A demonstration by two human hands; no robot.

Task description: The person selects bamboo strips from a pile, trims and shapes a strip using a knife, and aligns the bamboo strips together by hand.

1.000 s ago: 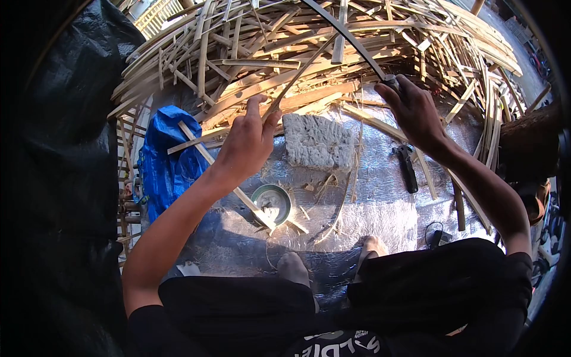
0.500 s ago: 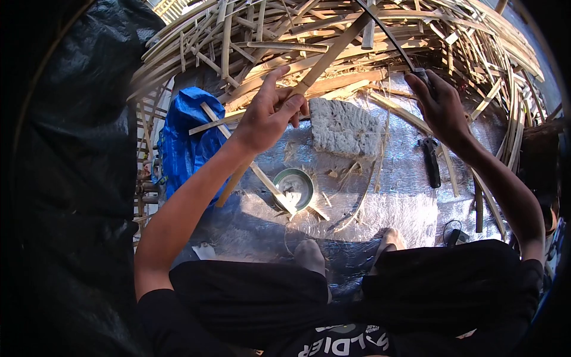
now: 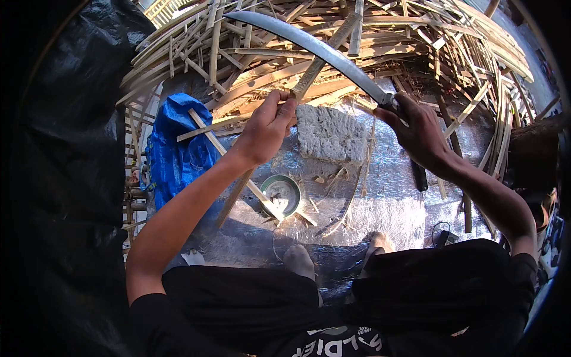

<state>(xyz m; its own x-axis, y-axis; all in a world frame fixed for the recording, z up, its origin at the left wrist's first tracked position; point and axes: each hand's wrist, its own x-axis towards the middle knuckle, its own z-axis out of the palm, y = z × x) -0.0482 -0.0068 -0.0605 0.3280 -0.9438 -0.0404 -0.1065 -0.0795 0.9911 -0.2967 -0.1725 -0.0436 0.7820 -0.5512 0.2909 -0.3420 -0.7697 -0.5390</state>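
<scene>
My left hand (image 3: 266, 131) is closed on the near end of a bamboo strip (image 3: 308, 78), which slants up and away toward the pile. In my right hand (image 3: 418, 128) is the dark handle of a machete (image 3: 309, 43) with a long curved blade. The blade points up and left and crosses in front of the strip; whether the two touch, I cannot tell. Below the blade, between my hands, lies a rough grey stone block (image 3: 332, 134). Partly hidden under my right hand is a black tool-like object (image 3: 420, 177) on the floor.
A large heap of bamboo strips (image 3: 262, 77) curves across the far side. Nearer me are a round bowl (image 3: 298, 199), loose strips (image 3: 256, 189) and a silvery floor sheet (image 3: 389, 214). Blue tarp (image 3: 178, 154) and black sheeting (image 3: 71, 149) lie to the left.
The machete blade has swung down and left across the bamboo strip. My right hand has moved lower and left. The fingers of my left hand have closed more tightly round the strip.
</scene>
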